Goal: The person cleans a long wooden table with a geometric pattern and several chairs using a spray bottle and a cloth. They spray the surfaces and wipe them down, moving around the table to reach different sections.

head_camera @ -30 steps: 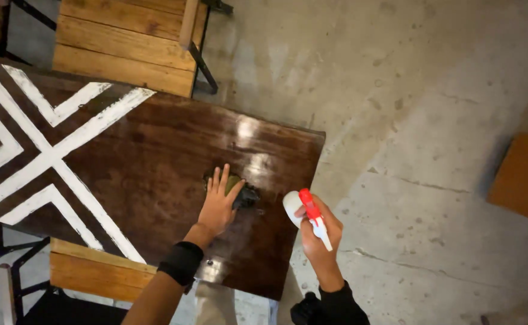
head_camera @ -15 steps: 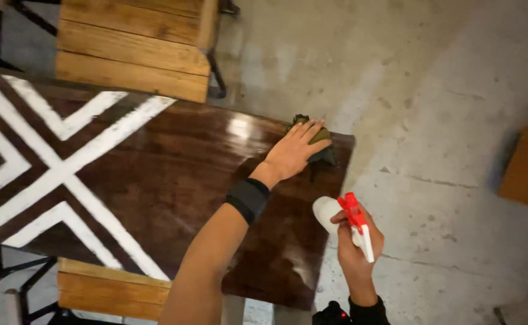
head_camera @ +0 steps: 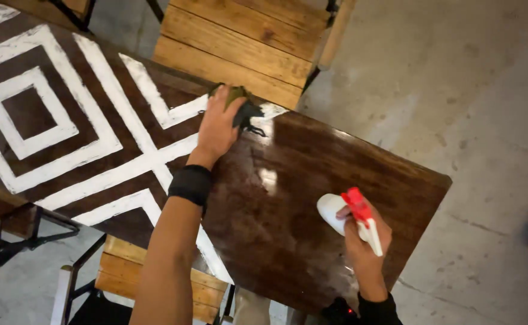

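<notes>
Red and white plastic sits nearest: a spray bottle (head_camera: 349,212) with a red trigger head and a rounded white body, gripped in the right hand (head_camera: 365,241), fingers closed around its neck, above the near right part of the table (head_camera: 312,198). A dark cuff shows at that wrist.

Further out, the left hand (head_camera: 219,123) lies flat with fingers spread, pressing a cloth (head_camera: 243,105) onto the tabletop near the far edge. The cloth is crumpled, olive green on top and dark at its frayed side, and pokes out from under the fingertips. A black wristband (head_camera: 190,184) wraps the left forearm. The two hands are well apart, the bottle near, the cloth far.

The table is dark brown wood with a glossy, wet-looking sheen on the right; its left part carries bold white painted bands forming nested diamonds.

A wooden slatted bench (head_camera: 155,283) on a metal frame stands below the near edge, and another bench (head_camera: 246,42) of pale planks lies beyond the far edge. The floor (head_camera: 456,90) is grey, mottled concrete.
</notes>
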